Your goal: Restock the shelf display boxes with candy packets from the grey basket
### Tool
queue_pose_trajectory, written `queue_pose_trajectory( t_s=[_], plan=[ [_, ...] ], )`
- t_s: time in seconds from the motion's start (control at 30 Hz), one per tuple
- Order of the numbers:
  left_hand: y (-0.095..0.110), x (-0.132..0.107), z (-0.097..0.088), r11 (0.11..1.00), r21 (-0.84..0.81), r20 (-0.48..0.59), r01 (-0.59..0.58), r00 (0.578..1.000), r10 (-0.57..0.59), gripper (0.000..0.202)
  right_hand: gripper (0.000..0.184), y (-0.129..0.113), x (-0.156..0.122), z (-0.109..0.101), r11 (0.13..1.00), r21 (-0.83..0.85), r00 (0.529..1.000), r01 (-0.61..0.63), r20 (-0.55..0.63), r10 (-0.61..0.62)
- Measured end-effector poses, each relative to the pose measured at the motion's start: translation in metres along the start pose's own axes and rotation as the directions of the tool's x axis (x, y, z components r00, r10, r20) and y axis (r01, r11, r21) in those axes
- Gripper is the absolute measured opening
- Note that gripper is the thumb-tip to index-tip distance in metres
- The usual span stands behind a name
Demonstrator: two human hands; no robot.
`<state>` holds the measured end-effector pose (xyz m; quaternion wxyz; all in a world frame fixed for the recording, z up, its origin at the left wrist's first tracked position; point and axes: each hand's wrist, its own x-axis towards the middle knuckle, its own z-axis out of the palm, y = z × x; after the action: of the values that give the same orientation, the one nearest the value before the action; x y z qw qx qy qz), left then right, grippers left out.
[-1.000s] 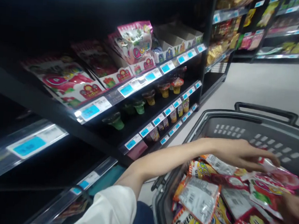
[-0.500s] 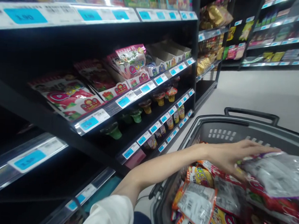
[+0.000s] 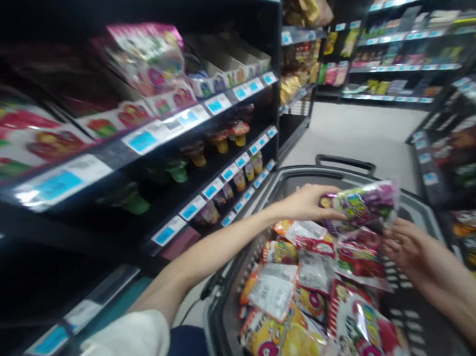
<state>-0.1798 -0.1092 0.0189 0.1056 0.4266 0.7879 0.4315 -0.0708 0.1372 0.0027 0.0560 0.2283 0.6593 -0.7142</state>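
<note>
Over the basket, my left hand (image 3: 311,202) grips the left end of a purple candy bag (image 3: 359,204), thumb below and fingers behind. My right hand (image 3: 409,247) has its curled fingers at the bag's lower right corner, apparently pinching it; the fingertips are partly hidden. Beneath lies a heap of candy bags in the grey shopping basket (image 3: 431,211). Among them are a red candy bag (image 3: 362,255) just under my hands, an orange-yellow candy bag (image 3: 288,342), a pink-red candy bag (image 3: 369,336) and a bag with its silver back up (image 3: 275,290).
To the left runs a dark shelf unit with candy boxes (image 3: 165,109) and an upright pink candy bag (image 3: 148,60). Small jelly cups (image 3: 220,139) stand on the shelf below. Packaged goods (image 3: 474,230) fill a rack at right. Pale floor (image 3: 354,131) stretches beyond the basket.
The view has swung right. The purple bag has turned from its silver back to its printed front, staying in my left hand. My right hand has come into view at its other end.
</note>
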Motion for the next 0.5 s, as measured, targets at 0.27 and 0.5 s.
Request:
queue_pose_trajectory(
  t_s=[0.27,0.5],
  plan=[
    [-0.001,0.000,0.005,0.963,-0.258,-0.216,0.081,0.966,-0.140,0.050,0.049,-0.009,-0.018,0.012,0.993,0.024,0.964,-0.113,0.243,0.104],
    [0.000,0.001,0.003,0.963,-0.237,-0.277,0.131,0.941,-0.196,0.056,0.071,0.009,-0.016,0.010,0.963,-0.271,0.977,0.014,0.210,0.045]
  ],
)
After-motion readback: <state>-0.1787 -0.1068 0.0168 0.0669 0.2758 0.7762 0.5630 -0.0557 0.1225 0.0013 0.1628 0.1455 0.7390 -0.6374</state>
